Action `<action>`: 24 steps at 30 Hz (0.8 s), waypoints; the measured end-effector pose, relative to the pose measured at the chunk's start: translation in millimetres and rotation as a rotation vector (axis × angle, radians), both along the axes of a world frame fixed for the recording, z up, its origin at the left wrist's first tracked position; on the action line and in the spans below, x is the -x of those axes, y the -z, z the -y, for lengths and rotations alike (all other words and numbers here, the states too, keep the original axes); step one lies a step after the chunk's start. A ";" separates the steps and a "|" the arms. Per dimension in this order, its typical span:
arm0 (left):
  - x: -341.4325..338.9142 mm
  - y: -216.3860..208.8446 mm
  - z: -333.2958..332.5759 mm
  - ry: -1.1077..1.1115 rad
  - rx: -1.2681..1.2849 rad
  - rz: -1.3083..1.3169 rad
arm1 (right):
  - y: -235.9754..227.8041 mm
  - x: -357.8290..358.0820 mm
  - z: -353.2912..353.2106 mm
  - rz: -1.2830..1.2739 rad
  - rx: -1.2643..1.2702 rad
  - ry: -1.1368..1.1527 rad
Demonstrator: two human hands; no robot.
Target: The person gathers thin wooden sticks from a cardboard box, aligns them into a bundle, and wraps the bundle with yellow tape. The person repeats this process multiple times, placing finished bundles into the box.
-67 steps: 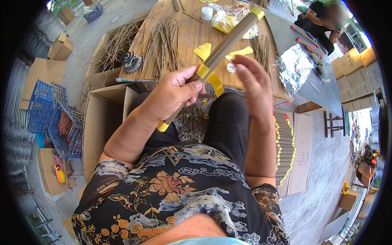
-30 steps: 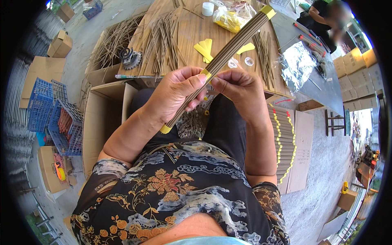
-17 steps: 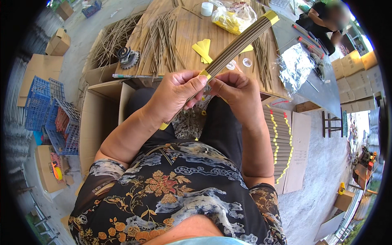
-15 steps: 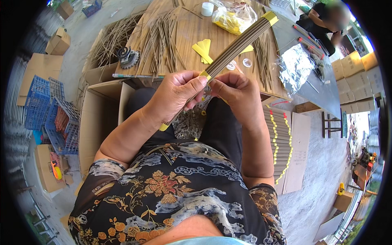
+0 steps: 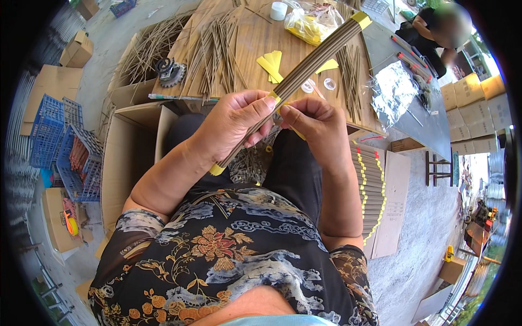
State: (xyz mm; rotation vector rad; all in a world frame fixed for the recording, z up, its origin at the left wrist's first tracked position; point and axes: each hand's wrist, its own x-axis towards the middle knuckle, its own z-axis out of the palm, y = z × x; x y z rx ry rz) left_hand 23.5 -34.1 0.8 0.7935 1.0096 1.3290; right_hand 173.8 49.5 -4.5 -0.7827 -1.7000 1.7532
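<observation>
A bundle of thin brown incense sticks (image 5: pixel 321 61) slants across in front of me, with yellow paper bands at its far end, its near end and its middle. My left hand (image 5: pixel 239 118) is wrapped round the lower half, its thumb pressing the middle band. Beside that band, my right hand (image 5: pixel 319 124) pinches a yellow paper strip (image 5: pixel 298 133), whose end shows below the fingers. Most of this strip is hidden by the right hand. On the wooden table (image 5: pixel 253 51) beyond, more yellow strips (image 5: pixel 268 66) lie fanned out near two small clear rings.
Loose sticks (image 5: pixel 217 54) lie on the table, with a geared metal tool (image 5: pixel 171 73) at its left edge. An open carton (image 5: pixel 133 157) stands by my left leg. Finished-looking bundles (image 5: pixel 371 190) lie on cardboard at right. Another person (image 5: pixel 427 32) sits beyond the grey table.
The hands and the bundle stay almost in place. My right fingers have shifted very slightly at the middle band; the view itself has moved a little.
</observation>
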 end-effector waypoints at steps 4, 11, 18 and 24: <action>0.0 3.5 0.1 -0.016 0.005 -0.037 | -0.3 -0.1 1.1 0.006 0.005 -0.006; -1.3 8.2 -2.7 -0.013 -0.007 -0.155 | -3.0 -0.2 0.7 0.063 0.065 0.009; -2.5 7.8 -0.4 -0.019 -0.039 -0.232 | -6.3 -0.3 -0.8 0.038 0.146 -0.028; -0.5 11.9 -1.8 -0.027 -0.058 -0.256 | -14.7 -1.1 2.6 0.011 0.099 -0.079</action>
